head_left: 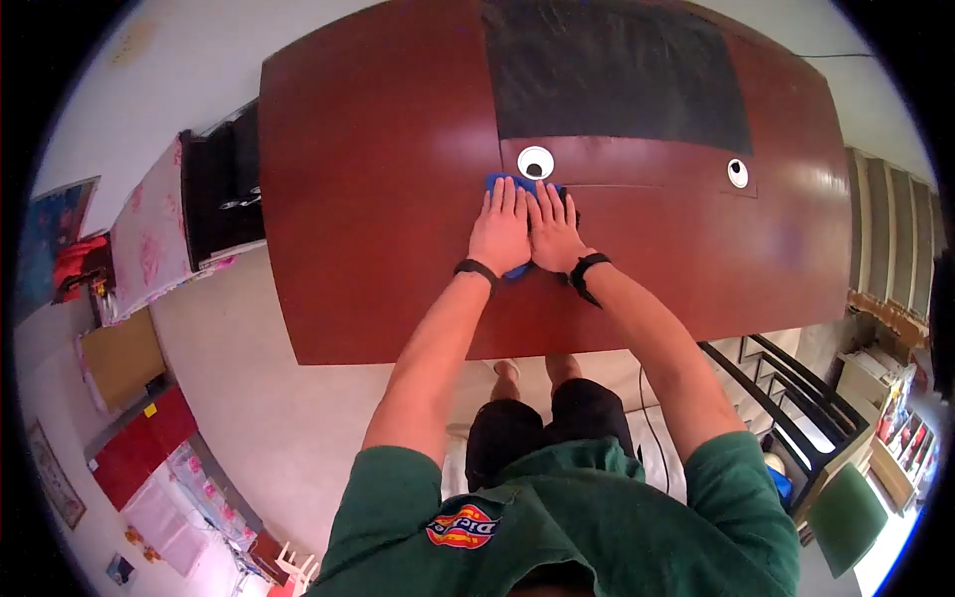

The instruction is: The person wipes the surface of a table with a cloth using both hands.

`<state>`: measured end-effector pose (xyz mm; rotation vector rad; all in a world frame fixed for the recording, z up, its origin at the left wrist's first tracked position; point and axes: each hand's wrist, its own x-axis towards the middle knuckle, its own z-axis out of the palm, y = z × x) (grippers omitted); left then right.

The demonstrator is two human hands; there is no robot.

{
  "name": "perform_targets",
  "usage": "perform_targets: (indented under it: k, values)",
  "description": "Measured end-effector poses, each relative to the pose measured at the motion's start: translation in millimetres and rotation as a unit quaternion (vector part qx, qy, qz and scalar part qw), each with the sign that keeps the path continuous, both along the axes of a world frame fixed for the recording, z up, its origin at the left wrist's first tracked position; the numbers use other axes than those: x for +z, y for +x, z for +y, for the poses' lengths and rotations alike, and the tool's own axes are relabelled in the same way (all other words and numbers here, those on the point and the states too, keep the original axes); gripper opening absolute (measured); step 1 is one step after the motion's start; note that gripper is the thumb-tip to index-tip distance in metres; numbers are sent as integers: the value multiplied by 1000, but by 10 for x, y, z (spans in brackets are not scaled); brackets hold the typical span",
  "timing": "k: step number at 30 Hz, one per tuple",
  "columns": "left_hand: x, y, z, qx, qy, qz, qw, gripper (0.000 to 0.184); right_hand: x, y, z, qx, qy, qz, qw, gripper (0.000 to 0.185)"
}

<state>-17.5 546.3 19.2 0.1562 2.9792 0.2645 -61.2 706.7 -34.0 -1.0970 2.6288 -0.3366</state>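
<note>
Lengthwise, blue cloth point(516, 271) points forward; left hand point(555, 237), right hand point(500, 237) flat atop, fingers point(508, 197) narrowly spaced.

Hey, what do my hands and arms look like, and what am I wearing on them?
Your bare left hand has a narrow black wristband; your bare right hand has a bulkier black wristband. Short, dark green fabric sleeves leave both forearms uncovered.

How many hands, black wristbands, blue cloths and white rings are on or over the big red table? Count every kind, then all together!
Hands: 2
Black wristbands: 2
Blue cloth: 1
White rings: 2
Total: 7
</note>
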Motion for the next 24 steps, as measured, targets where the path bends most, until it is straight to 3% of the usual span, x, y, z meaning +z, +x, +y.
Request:
perform_targets:
  k: [14,15,24]
  values:
    - [-83,2,106,58,14,35,998,68,-19,-84,-10,13,13,-2,1000,80]
    - [-35,43,142,63,12,22,998,70,-105,-45,32,9,-39,23,999,80]
    - [26,1050,674,38,-3,-15,999,77,120,939,649,21,48,-36,998,77]
